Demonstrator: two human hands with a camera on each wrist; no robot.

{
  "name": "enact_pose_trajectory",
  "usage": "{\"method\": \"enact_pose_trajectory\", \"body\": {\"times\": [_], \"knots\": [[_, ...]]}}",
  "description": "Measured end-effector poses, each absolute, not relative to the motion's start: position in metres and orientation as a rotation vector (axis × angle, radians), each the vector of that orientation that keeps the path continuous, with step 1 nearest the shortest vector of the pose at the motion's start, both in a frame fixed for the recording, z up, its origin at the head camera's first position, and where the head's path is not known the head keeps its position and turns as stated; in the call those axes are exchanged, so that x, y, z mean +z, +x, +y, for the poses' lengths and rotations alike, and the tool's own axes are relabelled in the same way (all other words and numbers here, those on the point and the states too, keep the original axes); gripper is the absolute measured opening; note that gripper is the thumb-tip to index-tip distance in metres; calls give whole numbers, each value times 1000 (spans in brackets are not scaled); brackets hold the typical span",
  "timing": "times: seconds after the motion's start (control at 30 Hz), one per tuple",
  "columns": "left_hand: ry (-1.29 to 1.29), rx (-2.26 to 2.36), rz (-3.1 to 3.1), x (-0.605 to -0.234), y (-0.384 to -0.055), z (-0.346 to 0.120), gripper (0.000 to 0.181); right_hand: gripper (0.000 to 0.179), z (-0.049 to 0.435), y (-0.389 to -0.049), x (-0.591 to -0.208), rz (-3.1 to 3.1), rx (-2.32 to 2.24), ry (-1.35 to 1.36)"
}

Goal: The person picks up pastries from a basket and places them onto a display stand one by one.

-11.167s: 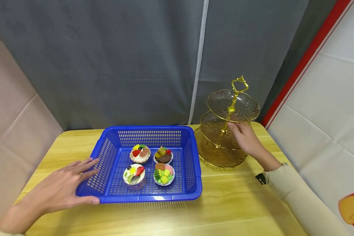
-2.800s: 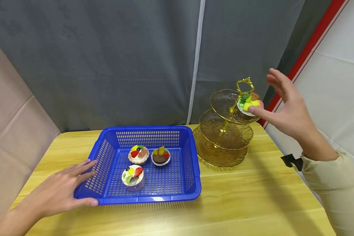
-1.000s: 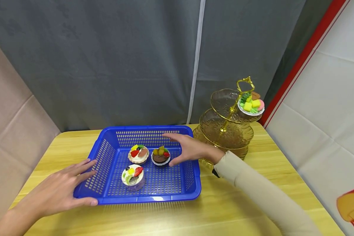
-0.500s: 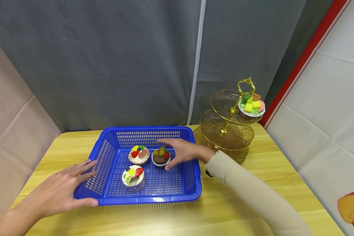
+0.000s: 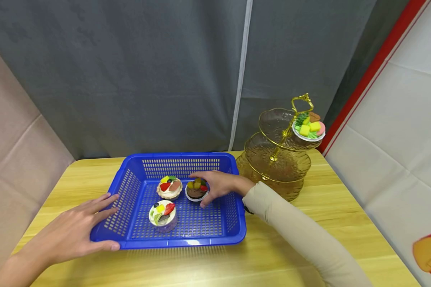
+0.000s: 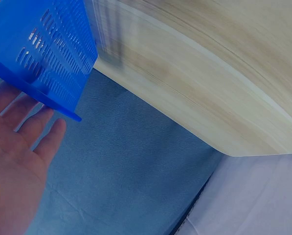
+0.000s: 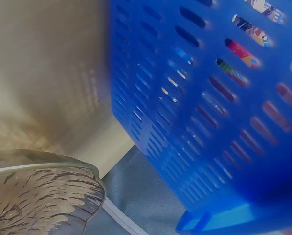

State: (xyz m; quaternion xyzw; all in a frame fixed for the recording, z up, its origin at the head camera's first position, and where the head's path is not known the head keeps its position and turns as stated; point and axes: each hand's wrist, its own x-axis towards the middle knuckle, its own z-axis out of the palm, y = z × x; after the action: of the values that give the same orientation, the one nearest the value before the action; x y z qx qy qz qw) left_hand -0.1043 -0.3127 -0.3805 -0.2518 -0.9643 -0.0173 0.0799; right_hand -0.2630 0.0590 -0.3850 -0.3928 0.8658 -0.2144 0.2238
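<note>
My left hand (image 5: 73, 227) rests at the near left corner of a blue plastic basket (image 5: 204, 241), fingers fairly straight and thumb along the front rim. The left wrist view shows this hand's fingers (image 6: 33, 125) at the basket's edge. Inside the basket, my right hand (image 5: 220, 185) curls its thumb and fingers round a chocolate cupcake (image 5: 195, 192) topped with fruit. The far side of that grip is hidden. To the cupcake's left sit a cream tart (image 5: 170, 189) and a white-topped cake cup (image 5: 162, 215). In the right wrist view the basket wall (image 7: 185, 122) covers the hand.
A three-tier glass stand (image 5: 273, 159) with gold edges and handle stands right of the basket. Its top tier carries a fruit-topped cupcake (image 5: 309, 129). Wooden tabletop (image 5: 273, 247) lies in front; a grey curtain (image 5: 158, 79) hangs behind.
The fruit-topped cupcake went from the basket to the stand's top tier. My right hand came back left into the basket and closed in round the chocolate cupcake. My left hand stayed put.
</note>
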Motion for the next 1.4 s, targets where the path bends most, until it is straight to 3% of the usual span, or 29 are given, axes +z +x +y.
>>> {"method": "enact_pose_trajectory", "body": {"times": [0.93, 1.2, 1.4], "knots": [[-768, -58, -2854, -383, -104, -314, 89, 61, 52, -256, -395, 2549, -414, -1199], [-748, -54, -2886, -383, -105, -314, 90, 71, 53, -252, -394, 2587, -351, -1182], [-747, -55, -2878, -382, -104, -314, 90, 69, 53, -250, -393, 2612, -287, -1151]]}}
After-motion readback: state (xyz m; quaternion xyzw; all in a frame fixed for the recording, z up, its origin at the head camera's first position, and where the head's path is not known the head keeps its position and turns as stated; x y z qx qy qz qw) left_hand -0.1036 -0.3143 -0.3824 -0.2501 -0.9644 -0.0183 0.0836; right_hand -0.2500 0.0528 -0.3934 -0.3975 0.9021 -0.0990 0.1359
